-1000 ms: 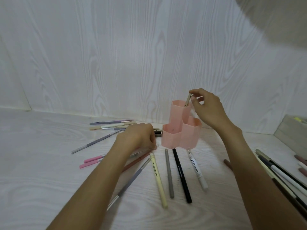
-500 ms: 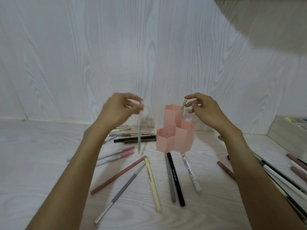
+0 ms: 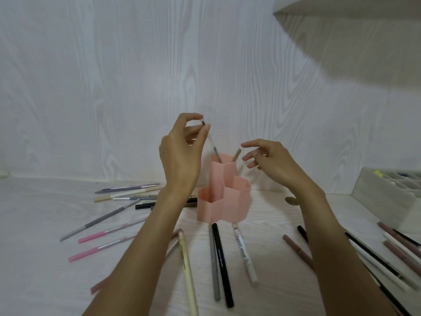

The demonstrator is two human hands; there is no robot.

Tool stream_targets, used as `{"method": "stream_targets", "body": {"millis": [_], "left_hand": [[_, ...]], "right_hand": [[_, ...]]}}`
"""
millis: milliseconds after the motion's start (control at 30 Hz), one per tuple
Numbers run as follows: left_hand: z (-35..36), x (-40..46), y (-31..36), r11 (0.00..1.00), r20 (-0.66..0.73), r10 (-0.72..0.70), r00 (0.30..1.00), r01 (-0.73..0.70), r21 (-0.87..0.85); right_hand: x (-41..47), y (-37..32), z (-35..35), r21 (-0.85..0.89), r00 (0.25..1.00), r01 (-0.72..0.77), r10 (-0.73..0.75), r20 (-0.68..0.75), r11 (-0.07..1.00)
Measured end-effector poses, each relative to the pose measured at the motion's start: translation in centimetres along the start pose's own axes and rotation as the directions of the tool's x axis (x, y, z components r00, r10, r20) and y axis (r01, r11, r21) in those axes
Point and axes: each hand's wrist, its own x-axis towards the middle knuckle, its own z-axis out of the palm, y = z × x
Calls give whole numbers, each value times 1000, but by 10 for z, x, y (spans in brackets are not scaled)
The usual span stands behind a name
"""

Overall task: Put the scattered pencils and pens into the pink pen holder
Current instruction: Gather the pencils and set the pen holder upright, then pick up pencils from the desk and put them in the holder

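The pink pen holder, made of three hexagonal cups, stands mid-table. My left hand pinches the top of a thin pale pen whose lower end dips into the tall rear cup. A beige pencil leans in that same cup. Just right of the holder, my right hand hovers with fingers relaxed and holds nothing. Several pens and pencils lie scattered on the table: a yellow one, a grey one, a black one and a white "SWEET MINT" marker.
More pens lie to the left, among them two pink ones and a grey one. Several dark and white pens lie at the right. A pale compartment box sits at the far right, a shelf overhead.
My left hand lifted a pen from the table and carried it right, over the holder's tall cup. My right hand let go of the beige pencil, which now stands in the cup.
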Motion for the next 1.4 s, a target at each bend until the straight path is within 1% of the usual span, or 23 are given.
{"method": "stream_targets", "body": {"millis": [100,167,233,333,433,533,567,633,667,733,800,867,900,967,1033,1100,1167,1233,1300,1400], "left_hand": [[4,-6,-19,985,166,-29,986,0,174],[4,-12,-29,954,246,-58,967,-20,300],[4,-15,-36,932,291,-78,954,-34,362],[1,-11,-40,924,362,-113,925,-36,381],[-4,-4,-36,946,519,-161,840,-18,322],[-28,0,-24,953,613,-246,751,73,293],[-39,1,-20,950,648,-267,713,82,301],[-69,3,-16,931,703,-302,644,39,364],[-84,2,-15,915,705,-324,630,21,402],[-115,-3,-18,870,659,-388,644,20,493],[-142,-12,-27,781,574,-479,664,23,625],[-161,-20,-41,663,481,-559,675,17,748],[-165,-24,-49,619,441,-579,686,19,785],[-172,-31,-62,567,374,-579,724,28,823],[-175,-37,-72,550,355,-571,740,25,835],[-178,-40,-78,557,379,-584,718,14,830],[-182,-40,-81,564,403,-592,698,2,826],[-184,-39,-80,574,431,-594,679,-17,818],[-183,-40,-78,588,450,-589,671,-26,809],[-181,-40,-73,590,425,-570,704,-10,808]], "right_hand": [[1,-3,-8,-47,1000,-12,12,-5,999],[-1,-8,-14,-74,1000,-5,6,22,997],[-5,-16,-19,-110,995,39,-28,93,993],[-11,-29,-19,-139,970,109,-75,232,984],[-16,-40,-14,-142,959,137,-96,265,980],[-24,-53,-9,-168,952,158,-105,287,973],[-28,-56,-8,-179,948,162,-102,301,970],[-36,-63,-4,-176,942,168,-105,319,970],[-40,-66,-2,-175,938,173,-108,329,969],[-48,-72,6,-194,922,196,-113,371,961],[-56,-78,20,-227,894,231,-115,432,946],[-61,-81,37,-271,874,272,-119,471,923],[-62,-81,45,-287,866,281,-113,488,916],[-65,-81,65,-310,834,330,-121,539,892],[-69,-78,84,-326,792,417,-163,588,849],[-73,-72,103,-331,764,485,-208,610,810],[-77,-64,121,-355,757,530,-241,608,770],[-80,-55,136,-396,761,558,-258,595,729],[-81,-47,145,-441,776,549,-237,585,710],[-78,-40,150,-503,815,526,-237,528,686]]}}
